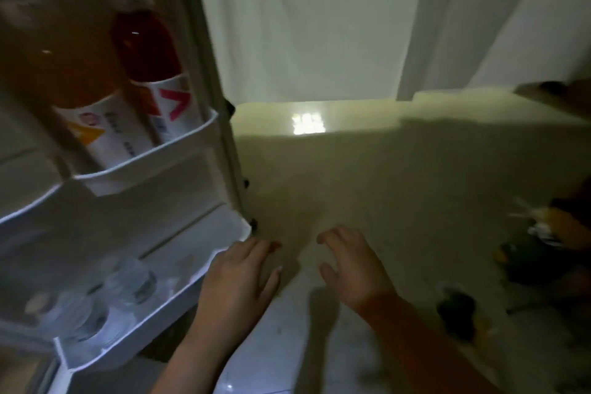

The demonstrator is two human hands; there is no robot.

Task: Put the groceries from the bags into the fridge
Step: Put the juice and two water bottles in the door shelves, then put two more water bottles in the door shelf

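Beside fridge door point(220, 125), spread empty fingers point(332, 238)

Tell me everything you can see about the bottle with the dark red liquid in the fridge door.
The red bottle stands upright in the upper shelf of the open fridge door, nearest the door's outer edge. It looks like clear plastic holding dark red drink, with a white label carrying a pink-red mark; its cap is blurred. Its base is hidden behind the shelf's white front wall. A larger orange bottle stands close beside it; I cannot tell whether they touch. Neither hand touches it.
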